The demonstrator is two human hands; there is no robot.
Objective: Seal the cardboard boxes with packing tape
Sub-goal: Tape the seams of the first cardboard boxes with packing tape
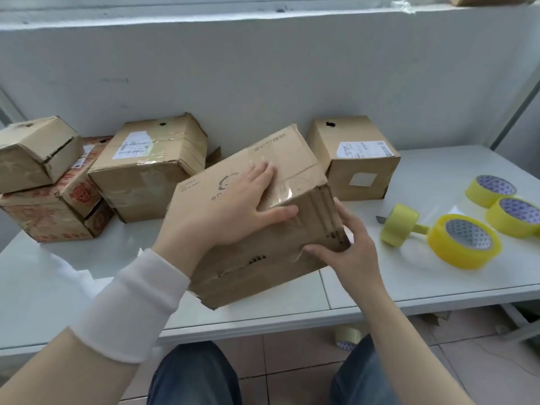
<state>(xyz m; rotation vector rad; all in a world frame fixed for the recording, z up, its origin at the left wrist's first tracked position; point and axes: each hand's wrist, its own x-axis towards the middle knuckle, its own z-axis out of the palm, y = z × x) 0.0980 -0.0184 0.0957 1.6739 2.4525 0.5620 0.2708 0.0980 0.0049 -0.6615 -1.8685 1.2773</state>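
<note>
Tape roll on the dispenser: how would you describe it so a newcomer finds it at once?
Look at the right half of the white table, where four yellow tape rolls sit to the right of the right hand. The tape roll on the dispenser is nearest that hand; it alone stands on edge with a handle, while the three loose rolls lie flat.

White table (438, 171), 2 panels, seam in the right half. Pale grey wall (263, 68) behind it, ledge (204, 16) on top, crumpled clear film (404, 7) on the ledge. Beige tiled floor (292, 361) below. Cardboard scrap (435, 318) on the tiles near a metal table leg (518, 320).
</note>
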